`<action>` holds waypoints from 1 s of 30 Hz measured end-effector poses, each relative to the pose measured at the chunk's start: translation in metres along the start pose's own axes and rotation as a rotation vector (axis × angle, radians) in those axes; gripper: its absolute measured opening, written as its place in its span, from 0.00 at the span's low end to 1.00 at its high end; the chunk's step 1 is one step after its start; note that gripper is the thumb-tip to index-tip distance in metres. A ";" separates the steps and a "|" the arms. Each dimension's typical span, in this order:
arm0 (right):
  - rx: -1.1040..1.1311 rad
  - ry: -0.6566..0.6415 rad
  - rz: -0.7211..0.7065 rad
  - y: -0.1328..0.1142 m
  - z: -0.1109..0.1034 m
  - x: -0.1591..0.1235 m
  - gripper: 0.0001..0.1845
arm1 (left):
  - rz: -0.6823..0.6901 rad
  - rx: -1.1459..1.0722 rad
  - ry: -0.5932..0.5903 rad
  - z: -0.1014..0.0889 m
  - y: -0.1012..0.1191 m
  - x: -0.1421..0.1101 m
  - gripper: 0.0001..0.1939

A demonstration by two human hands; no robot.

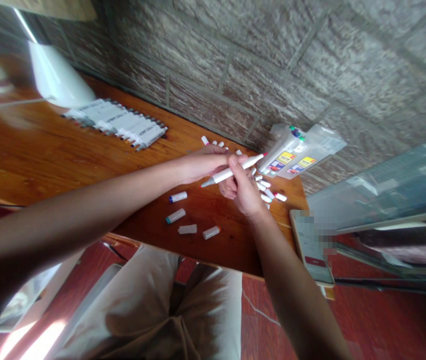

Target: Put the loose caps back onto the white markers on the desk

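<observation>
My right hand (243,189) is closed around a white double-ended marker (225,174), thumb lying along the barrel. Both tips of the marker are bare: a red-orange one at the lower left and a pinkish-red one at the upper right. My left hand (207,164) reaches in behind the marker, close beside the right hand and the caps at the back; its fingers are mostly hidden. Nearer my body lie several loose caps, among them a blue-ended cap (178,197), a teal-ended cap (175,216), a pale cap (187,229) and an orange-ended cap (211,232).
More caps (263,185) are scattered right of my hands. A row of markers (117,122) lies at the back left beside a white lamp base (57,75). A clear plastic case (291,155) holding some markers leans near the stone wall (205,60). A phone (312,250) rests at the right edge.
</observation>
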State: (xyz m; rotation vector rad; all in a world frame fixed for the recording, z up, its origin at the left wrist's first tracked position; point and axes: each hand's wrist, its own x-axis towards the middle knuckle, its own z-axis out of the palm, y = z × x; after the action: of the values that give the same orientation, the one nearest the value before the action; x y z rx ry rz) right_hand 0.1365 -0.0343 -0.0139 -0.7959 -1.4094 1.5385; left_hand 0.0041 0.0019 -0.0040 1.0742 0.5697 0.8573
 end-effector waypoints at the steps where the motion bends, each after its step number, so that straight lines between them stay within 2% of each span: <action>1: -0.003 0.000 -0.002 0.000 0.000 0.000 0.37 | 0.002 -0.001 -0.009 0.000 0.001 0.000 0.20; 15: -0.034 0.001 -0.010 0.001 -0.001 -0.002 0.37 | -0.009 -0.032 -0.023 -0.001 0.000 0.000 0.21; 30: -0.172 0.003 -0.009 0.001 -0.003 -0.001 0.37 | 0.022 0.007 -0.029 -0.001 0.001 -0.001 0.17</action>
State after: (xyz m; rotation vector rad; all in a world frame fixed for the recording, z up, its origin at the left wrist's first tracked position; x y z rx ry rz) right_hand 0.1393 -0.0345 -0.0154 -0.8931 -1.5557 1.4224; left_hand 0.0028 0.0017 -0.0032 1.0990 0.5380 0.8582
